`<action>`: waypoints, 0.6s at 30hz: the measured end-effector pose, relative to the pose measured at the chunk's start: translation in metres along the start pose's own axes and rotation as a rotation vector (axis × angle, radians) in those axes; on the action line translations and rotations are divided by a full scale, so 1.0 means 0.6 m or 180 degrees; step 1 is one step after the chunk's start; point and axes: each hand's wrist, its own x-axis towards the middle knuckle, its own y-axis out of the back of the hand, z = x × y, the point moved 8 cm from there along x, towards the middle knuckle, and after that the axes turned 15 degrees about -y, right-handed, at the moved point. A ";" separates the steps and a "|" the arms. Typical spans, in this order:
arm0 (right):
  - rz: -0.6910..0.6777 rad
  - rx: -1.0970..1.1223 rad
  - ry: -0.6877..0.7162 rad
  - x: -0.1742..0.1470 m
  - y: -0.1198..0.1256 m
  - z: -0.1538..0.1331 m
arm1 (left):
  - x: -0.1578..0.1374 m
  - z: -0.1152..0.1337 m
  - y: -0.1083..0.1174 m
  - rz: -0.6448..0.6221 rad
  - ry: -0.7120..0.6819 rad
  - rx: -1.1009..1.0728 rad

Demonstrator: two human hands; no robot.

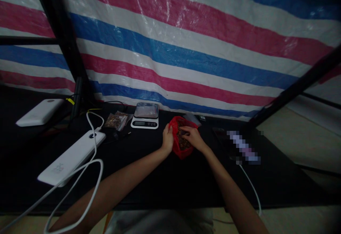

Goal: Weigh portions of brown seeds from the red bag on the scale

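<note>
A red plastic bag (181, 153) stands with its mouth spread on the black table, partly filled with small brown loose pieces (184, 143) whose kind I cannot make out. My left hand (167, 138) grips the bag's left rim. Inside the mouth, the bent fingers of my right hand (194, 138) are down at the brown pieces, their tips close together; whatever they pinch is too small to name. Just left of the bag sits a white digital scale (145, 122), with a clear plastic bag (146, 110) lying on its dark platform.
Small clear bags of brown pieces (116, 121) lie left of the scale. A white power bank (71, 157) with a looping white cable (99, 171) and another white power bank (40, 112) are at left. A blurred-out phone (243, 147) lies right. Striped sheeting (170, 59) hangs behind.
</note>
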 end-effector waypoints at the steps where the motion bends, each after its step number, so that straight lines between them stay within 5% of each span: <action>1: 0.0065 0.0288 -0.0157 0.005 -0.004 0.011 | 0.000 0.003 0.000 0.0101 0.0014 -0.0063; 9: -0.0108 0.1713 -0.0757 0.012 -0.025 0.056 | -0.005 0.012 0.019 0.0235 -0.0030 0.0153; 18: 0.0273 0.2277 -0.0709 0.002 0.027 0.047 | 0.008 0.029 0.064 0.0671 -0.0192 0.0477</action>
